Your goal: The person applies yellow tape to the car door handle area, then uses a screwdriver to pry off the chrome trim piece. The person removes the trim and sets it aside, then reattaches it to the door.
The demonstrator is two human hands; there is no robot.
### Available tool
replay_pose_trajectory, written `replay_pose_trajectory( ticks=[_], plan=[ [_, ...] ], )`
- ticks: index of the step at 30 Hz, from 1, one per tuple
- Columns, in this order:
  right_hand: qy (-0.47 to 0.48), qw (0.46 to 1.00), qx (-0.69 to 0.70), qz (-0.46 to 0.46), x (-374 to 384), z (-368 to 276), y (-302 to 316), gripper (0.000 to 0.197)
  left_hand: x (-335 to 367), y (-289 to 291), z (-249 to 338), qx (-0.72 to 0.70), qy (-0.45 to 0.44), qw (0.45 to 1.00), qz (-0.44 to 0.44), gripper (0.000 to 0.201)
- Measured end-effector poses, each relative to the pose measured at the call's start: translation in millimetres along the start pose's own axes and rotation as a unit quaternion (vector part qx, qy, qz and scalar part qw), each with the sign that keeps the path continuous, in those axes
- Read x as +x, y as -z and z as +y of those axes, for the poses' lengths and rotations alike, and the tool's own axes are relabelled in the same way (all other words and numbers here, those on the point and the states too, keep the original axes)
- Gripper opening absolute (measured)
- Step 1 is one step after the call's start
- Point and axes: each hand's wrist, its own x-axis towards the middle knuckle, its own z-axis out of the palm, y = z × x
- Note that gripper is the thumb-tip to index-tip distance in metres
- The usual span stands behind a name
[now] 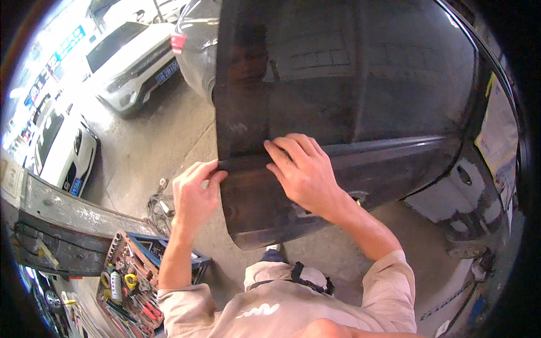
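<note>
A dark car door [253,211] stands in front of me, with its window glass [315,67] above a narrow dark trim strip [400,141]. At the door's left edge, my left hand [194,188] pinches the end of the strip between thumb and fingers. Farther right along the same strip is my right hand [304,172], its bent fingers over the upper side and its thumb below. Exactly what the right fingertips grip is partly hidden. The door handle [358,200] shows just beyond my right wrist.
At lower left an open toolbox [127,239] holds hand tools, a spray can [116,286] and a yellow tape measure [131,281]. A grey-black bumper-like panel [84,205] lies above it. White cars [132,70] stand at far left. A patchy grey body panel [451,194] is at right.
</note>
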Motion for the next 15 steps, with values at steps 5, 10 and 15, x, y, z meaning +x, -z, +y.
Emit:
replay_pose_trajectory(
  ticks=[5,10,15],
  plan=[
    [-0.046,0.997,0.028,-0.059,7,-22,-12,0.039,-7,-2,-5,-0.093,0.054,0.993,0.040,0.023],
    [-0.048,0.993,0.028,-0.105,18,-14,-11,0.032,-2,-3,-20,-0.126,0.017,0.991,0.048,0.027],
    [-0.013,0.994,0.019,-0.103,20,-9,-15,0.029,-1,-7,-22,-0.159,-0.003,0.985,0.064,0.030]
  ],
)
